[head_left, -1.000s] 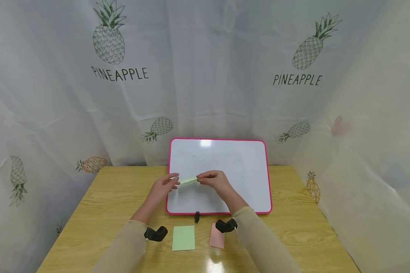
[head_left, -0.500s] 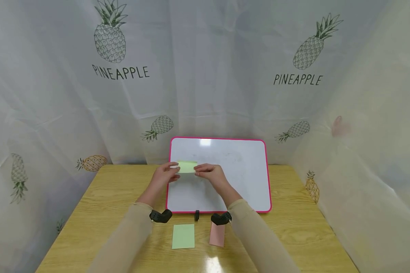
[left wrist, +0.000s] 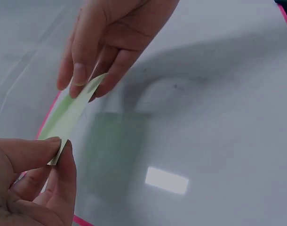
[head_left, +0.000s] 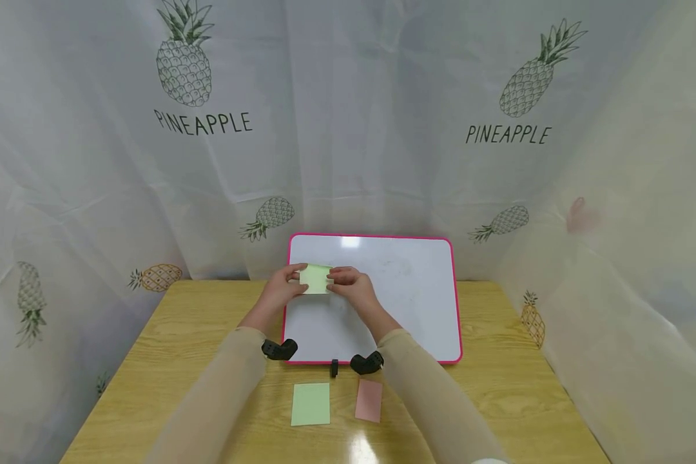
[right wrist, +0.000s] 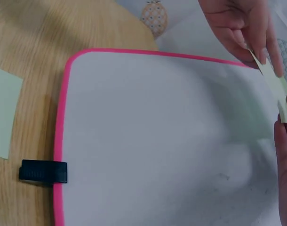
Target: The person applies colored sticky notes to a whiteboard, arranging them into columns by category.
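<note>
A pale green sticky note (head_left: 315,278) is held up in front of the whiteboard (head_left: 394,303), toward its upper left, in the head view. My left hand (head_left: 281,288) pinches the note's left side between thumb and fingers. At the right side, my right hand (head_left: 352,287) pinches it too. Seen in the left wrist view, the note (left wrist: 70,115) bows slightly between the left fingertips (left wrist: 51,146) and the right hand (left wrist: 110,47). Its greenish reflection shows on the glossy board beneath. The right wrist view shows the note (right wrist: 273,82) near edge-on between both hands.
The pink-rimmed board lies on a wooden table (head_left: 499,386), a black clip (head_left: 334,368) at its front edge. Nearer stand a green sticky-note pad (head_left: 310,405) and a narrower pink pad (head_left: 369,401). A pineapple-print curtain (head_left: 359,129) hangs behind and at the sides.
Both hands have moved farther up the board with the note. The note has turned from nearly edge-on to showing its face, and the left hand has come from its edge to a pinch.
</note>
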{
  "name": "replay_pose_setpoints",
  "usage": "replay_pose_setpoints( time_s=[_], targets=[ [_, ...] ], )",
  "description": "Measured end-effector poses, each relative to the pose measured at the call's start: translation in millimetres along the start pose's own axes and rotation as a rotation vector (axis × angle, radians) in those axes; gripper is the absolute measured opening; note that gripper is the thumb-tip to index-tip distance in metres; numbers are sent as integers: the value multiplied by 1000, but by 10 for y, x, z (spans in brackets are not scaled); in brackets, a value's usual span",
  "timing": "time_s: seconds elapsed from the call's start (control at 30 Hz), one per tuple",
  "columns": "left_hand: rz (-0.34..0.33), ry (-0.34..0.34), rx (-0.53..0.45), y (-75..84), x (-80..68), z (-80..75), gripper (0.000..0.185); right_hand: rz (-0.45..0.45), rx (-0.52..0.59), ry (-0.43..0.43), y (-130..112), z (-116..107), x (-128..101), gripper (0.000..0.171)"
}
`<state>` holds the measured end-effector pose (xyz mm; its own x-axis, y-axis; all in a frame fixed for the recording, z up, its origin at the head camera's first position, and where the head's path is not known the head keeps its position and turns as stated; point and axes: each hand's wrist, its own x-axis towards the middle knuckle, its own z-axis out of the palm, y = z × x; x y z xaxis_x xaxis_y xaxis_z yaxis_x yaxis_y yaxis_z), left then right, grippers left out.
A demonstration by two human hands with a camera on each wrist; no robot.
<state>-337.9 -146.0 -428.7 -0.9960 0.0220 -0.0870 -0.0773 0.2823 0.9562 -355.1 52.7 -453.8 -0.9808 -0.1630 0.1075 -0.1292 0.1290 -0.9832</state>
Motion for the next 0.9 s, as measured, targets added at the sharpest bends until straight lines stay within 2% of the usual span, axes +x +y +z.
replay_pose_setpoints(
  time_s=[0.17, 0.37, 0.6, 0.9],
  targets=[
    [24, 35, 74, 14, 108, 30, 53, 24, -56, 55, 10, 33, 126, 28],
    [65, 93, 138, 30, 209, 33, 52, 50, -110, 69, -42, 77, 257, 40],
    [102, 157, 187, 57, 342, -5, 51, 18, -178, 57, -138, 126, 425, 45],
    [141, 166, 259, 104, 394, -14, 50, -24, -320, 4, -213, 114, 553, 47]
  ],
)
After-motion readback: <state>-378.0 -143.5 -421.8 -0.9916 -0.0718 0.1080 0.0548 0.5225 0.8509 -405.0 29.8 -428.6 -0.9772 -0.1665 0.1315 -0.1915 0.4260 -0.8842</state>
